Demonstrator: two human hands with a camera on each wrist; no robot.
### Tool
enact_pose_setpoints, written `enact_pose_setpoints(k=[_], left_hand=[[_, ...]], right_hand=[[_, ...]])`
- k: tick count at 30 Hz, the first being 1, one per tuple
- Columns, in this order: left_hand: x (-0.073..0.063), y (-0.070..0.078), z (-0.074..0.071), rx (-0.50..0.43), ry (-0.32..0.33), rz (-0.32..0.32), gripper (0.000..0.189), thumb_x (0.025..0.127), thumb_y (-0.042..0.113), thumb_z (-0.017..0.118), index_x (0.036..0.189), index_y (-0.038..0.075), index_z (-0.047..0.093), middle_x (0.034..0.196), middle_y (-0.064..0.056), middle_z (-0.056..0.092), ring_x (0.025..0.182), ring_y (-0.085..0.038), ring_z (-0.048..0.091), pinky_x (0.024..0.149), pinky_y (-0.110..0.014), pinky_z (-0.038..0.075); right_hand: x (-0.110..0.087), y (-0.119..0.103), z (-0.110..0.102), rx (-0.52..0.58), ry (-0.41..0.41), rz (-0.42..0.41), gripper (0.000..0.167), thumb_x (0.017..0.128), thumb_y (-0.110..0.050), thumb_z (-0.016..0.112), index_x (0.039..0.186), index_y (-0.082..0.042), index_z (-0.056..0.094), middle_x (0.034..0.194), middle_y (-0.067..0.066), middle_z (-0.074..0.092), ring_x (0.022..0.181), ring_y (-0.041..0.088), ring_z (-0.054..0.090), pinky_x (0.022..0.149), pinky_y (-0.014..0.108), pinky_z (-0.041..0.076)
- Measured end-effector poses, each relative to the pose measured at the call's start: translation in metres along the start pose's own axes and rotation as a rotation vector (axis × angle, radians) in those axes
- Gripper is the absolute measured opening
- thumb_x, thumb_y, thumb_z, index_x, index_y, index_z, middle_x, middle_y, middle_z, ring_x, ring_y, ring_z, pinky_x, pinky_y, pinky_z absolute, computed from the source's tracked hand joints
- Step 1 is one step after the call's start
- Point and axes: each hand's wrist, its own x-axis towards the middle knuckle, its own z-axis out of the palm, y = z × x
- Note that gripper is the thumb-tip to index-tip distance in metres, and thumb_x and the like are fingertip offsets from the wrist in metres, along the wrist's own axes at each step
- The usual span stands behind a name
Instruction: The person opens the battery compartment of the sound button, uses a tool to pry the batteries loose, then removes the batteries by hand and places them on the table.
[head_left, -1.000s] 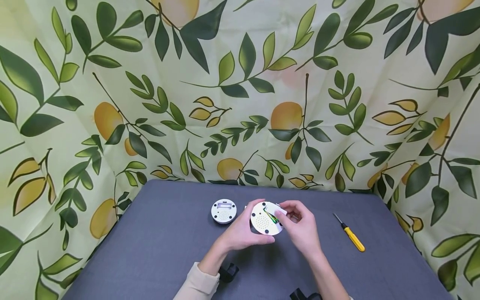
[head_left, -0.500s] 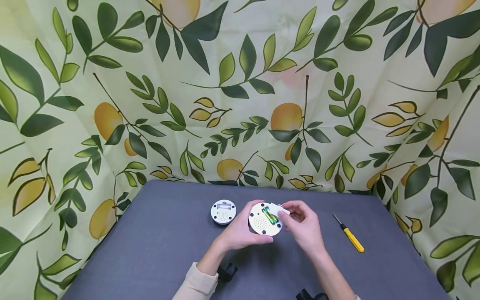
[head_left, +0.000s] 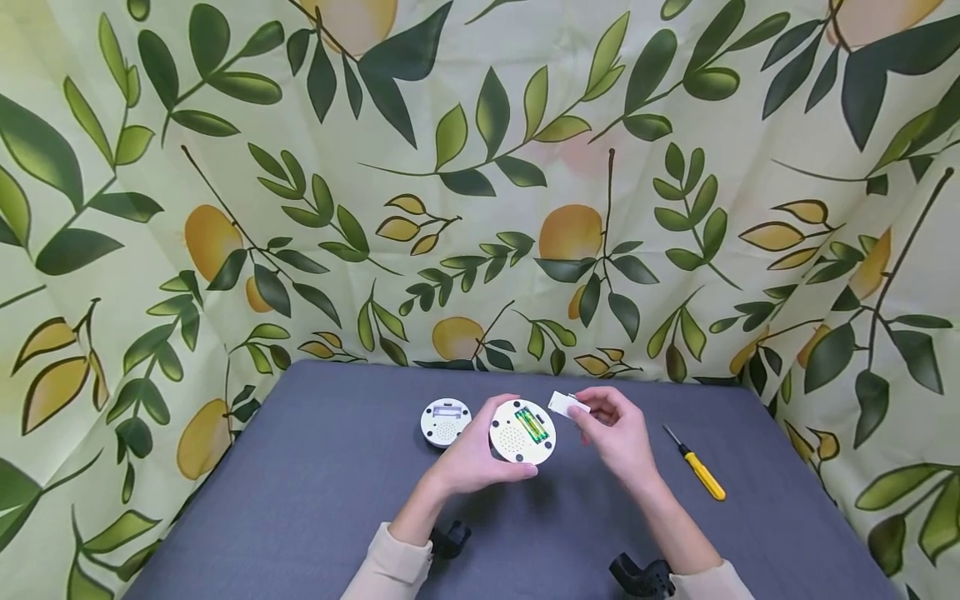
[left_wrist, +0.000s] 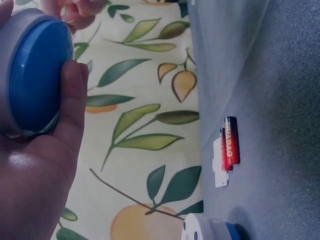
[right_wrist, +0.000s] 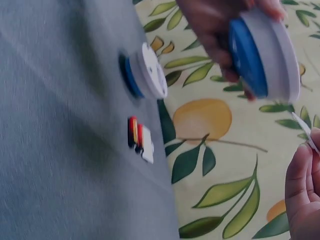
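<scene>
My left hand [head_left: 474,457] grips a round white device [head_left: 506,442] by its edge, its underside with dark feet and small holes turned up. Its battery compartment is uncovered, showing green batteries [head_left: 532,425] inside. The left wrist view shows the blue face [left_wrist: 42,75] on the device's other side, with the thumb and fingers around the rim. Just to the right, apart from the device, my right hand [head_left: 618,429] pinches a small white battery cover [head_left: 564,406] between thumb and fingers. In the right wrist view the cover appears edge-on.
A second such device [head_left: 446,422] lies underside up on the grey table, its compartment uncovered. Red and black batteries [left_wrist: 231,142] lie beside another white cover [left_wrist: 219,167]. A yellow-handled screwdriver [head_left: 703,475] lies at the right. Leaf-patterned cloth [head_left: 480,208] hangs behind the table.
My right hand has drawn the battery cover off the compartment and away to the right, exposing the green batteries. My left hand has shifted slightly left with the device.
</scene>
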Motion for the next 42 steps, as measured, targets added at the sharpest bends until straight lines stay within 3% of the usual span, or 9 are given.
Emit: enact_pose_setpoints(k=[8, 19, 28, 37, 42], left_hand=[[0.002, 0.000, -0.014, -0.028, 0.012, 0.010, 0.093, 0.072, 0.024, 0.092, 0.148, 0.019, 0.039, 0.128, 0.003, 0.058, 0.113, -0.016, 0.056, 0.102, -0.037, 0.041], [-0.001, -0.001, -0.029, -0.031, 0.064, -0.009, 0.091, 0.072, 0.020, 0.091, 0.147, 0.018, 0.040, 0.128, -0.001, 0.058, 0.112, -0.019, 0.056, 0.101, -0.040, 0.041], [-0.003, 0.001, -0.027, -0.039, 0.043, -0.019, 0.093, 0.073, 0.021, 0.090, 0.150, 0.018, 0.038, 0.129, -0.003, 0.057, 0.112, -0.021, 0.056, 0.100, -0.039, 0.041], [-0.003, -0.002, -0.025, -0.045, 0.030, 0.001, 0.093, 0.073, 0.020, 0.090, 0.150, 0.013, 0.038, 0.129, -0.002, 0.057, 0.113, -0.020, 0.056, 0.099, -0.036, 0.041], [-0.002, -0.003, -0.025, -0.048, 0.035, 0.000, 0.091, 0.072, 0.020, 0.090, 0.148, 0.018, 0.040, 0.128, 0.000, 0.058, 0.112, -0.019, 0.056, 0.099, -0.034, 0.042]], right_hand=[[0.025, 0.022, -0.011, -0.086, -0.062, 0.039, 0.022, 0.091, -0.005, 0.075, 0.110, 0.003, 0.066, 0.085, 0.017, 0.064, 0.061, 0.026, 0.058, 0.053, 0.030, 0.051], [0.050, 0.058, -0.011, -0.167, -0.078, 0.136, 0.020, 0.090, -0.002, 0.075, 0.107, 0.004, 0.067, 0.082, 0.012, 0.063, 0.064, 0.023, 0.057, 0.052, 0.026, 0.045], [0.054, 0.097, -0.013, -0.269, -0.137, 0.200, 0.015, 0.092, 0.000, 0.072, 0.104, 0.004, 0.064, 0.076, 0.007, 0.058, 0.060, 0.016, 0.054, 0.049, 0.028, 0.049], [0.052, 0.111, -0.008, -0.370, -0.190, 0.248, 0.012, 0.091, 0.000, 0.073, 0.101, 0.001, 0.065, 0.073, 0.005, 0.056, 0.054, 0.015, 0.052, 0.046, 0.027, 0.045], [0.056, 0.115, -0.005, -0.451, -0.203, 0.193, 0.012, 0.090, -0.002, 0.074, 0.099, 0.000, 0.067, 0.075, 0.004, 0.057, 0.060, 0.014, 0.051, 0.055, 0.028, 0.044]])
